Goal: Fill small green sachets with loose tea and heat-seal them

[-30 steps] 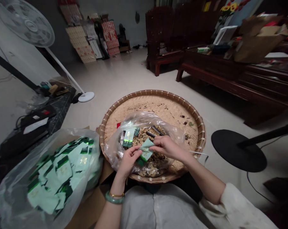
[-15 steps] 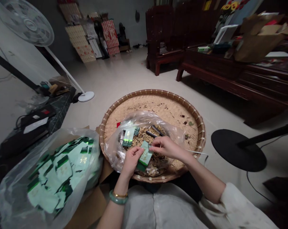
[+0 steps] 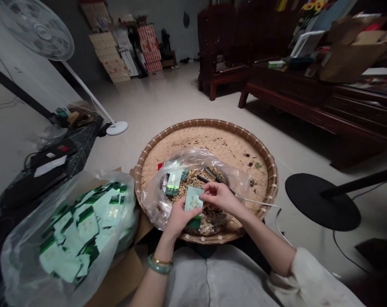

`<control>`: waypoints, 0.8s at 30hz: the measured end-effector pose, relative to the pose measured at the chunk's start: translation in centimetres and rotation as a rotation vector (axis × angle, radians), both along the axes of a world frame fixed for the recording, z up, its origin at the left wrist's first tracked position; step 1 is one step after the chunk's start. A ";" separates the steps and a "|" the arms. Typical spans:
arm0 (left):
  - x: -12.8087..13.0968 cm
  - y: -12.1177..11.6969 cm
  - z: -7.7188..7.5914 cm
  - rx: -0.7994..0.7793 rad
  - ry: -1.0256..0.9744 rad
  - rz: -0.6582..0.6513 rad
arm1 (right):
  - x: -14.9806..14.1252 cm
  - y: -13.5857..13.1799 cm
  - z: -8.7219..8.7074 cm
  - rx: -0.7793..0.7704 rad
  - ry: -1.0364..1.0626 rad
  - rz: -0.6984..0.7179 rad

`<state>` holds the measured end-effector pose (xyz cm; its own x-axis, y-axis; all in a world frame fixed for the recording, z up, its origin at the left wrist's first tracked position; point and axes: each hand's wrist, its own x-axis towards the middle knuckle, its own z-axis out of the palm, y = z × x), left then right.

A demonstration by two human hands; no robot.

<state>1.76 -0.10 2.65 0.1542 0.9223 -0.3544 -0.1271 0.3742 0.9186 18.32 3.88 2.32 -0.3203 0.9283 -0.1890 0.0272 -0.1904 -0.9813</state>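
Observation:
A pale green sachet (image 3: 193,197) with a dark green lower end stands between my hands, over an open clear plastic bag (image 3: 153,204). My left hand (image 3: 179,216) grips its lower left side, thumb across the front. At its upper right edge, the fingers of my right hand (image 3: 215,197) are pinched. Loose brown and cream dried bits (image 3: 183,186) fill the bag. Another green sachet (image 3: 174,181) lies on them at the left, and a dark tong-like tool (image 3: 214,174) rests behind my right hand. The bag sits in a round woven bamboo tray (image 3: 209,123).
To the left, a large plastic bag (image 3: 17,251) full of green sachets (image 3: 87,226) stands in a cardboard box (image 3: 123,273). A white fan (image 3: 116,127) stands behind it. On the right are a black round stand base (image 3: 321,202), a white cable (image 3: 257,201) and a dark wooden table (image 3: 292,94).
The sachet has turned from tilted to nearly upright, showing its face. My left hand has shifted slightly right, its thumb now laid across the sachet. My right hand stays at the upper edge.

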 end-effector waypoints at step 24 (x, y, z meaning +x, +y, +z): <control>0.5 0.1 0.0 -0.103 0.005 0.033 | 1.8 2.5 -1.2 0.505 -0.790 -0.121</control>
<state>2.21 0.03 2.67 0.1222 0.8854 -0.4484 -0.1360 0.4624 0.8762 20.07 6.38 1.15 -0.1677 0.9781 0.1231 0.7274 0.2070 -0.6542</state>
